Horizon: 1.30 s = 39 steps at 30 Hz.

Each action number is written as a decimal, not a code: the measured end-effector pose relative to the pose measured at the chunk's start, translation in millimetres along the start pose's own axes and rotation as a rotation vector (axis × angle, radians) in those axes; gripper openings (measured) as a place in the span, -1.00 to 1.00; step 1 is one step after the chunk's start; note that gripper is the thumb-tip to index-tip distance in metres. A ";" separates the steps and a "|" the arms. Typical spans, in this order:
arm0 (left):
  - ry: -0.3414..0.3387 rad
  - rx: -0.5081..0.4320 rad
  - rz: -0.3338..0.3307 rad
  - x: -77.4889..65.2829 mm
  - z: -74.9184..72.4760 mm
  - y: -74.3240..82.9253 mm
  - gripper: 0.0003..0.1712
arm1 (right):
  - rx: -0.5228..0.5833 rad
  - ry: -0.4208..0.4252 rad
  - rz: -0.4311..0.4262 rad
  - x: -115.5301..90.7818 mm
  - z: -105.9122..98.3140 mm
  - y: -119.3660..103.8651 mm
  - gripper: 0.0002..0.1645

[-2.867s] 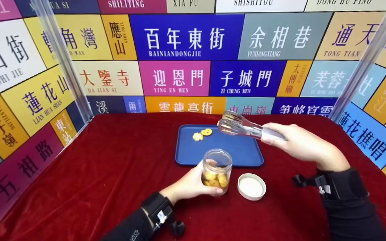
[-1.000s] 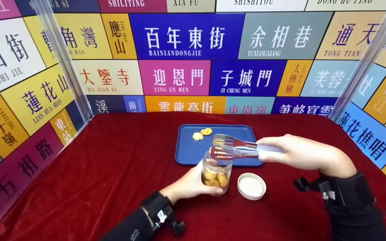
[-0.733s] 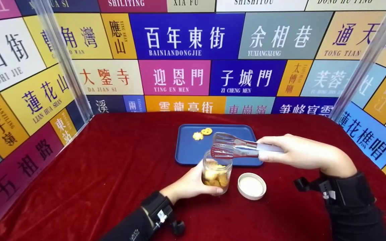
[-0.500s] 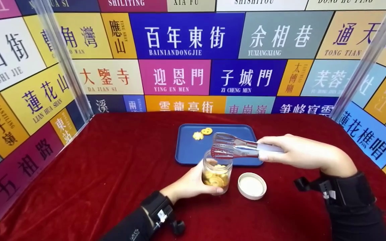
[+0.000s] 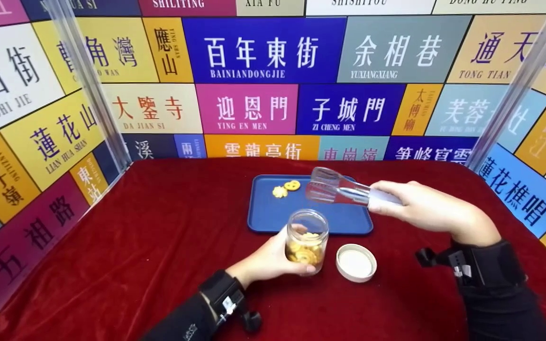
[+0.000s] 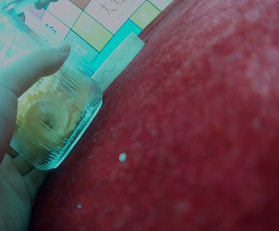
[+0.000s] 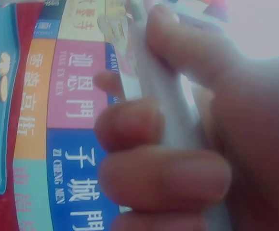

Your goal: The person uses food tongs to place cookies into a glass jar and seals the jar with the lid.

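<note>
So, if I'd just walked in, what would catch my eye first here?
Probably the wall of bright, lettered panels filling the background above the deep red cloth. Then, near the middle, the left hand holding a clear jar of cookies, its lid off beside it. To the right, the right hand holds tongs, seen against the blue tray.

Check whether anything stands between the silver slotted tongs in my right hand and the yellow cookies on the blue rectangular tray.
Nothing visible stands between the tongs in your right hand and the cookies on the tray. The clear cylindrical jar in your left hand is nearer you, outside that path.
</note>
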<state>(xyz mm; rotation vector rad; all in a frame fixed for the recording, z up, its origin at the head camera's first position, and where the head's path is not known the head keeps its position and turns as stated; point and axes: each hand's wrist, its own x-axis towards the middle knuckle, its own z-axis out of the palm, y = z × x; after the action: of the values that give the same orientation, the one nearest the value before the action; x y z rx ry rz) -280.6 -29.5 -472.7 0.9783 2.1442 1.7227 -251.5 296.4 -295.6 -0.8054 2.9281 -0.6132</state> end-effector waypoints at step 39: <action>-0.001 -0.042 -0.011 -0.6 -0.8 2.4 0.00 | -0.044 -0.025 0.430 159.9 101.8 18.3 -0.39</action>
<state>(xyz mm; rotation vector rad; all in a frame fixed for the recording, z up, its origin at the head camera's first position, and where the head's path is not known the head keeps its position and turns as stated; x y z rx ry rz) -279.8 -30.3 -470.4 0.9538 2.0999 1.7545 -383.8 194.0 -386.5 -0.1668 2.9567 -0.4962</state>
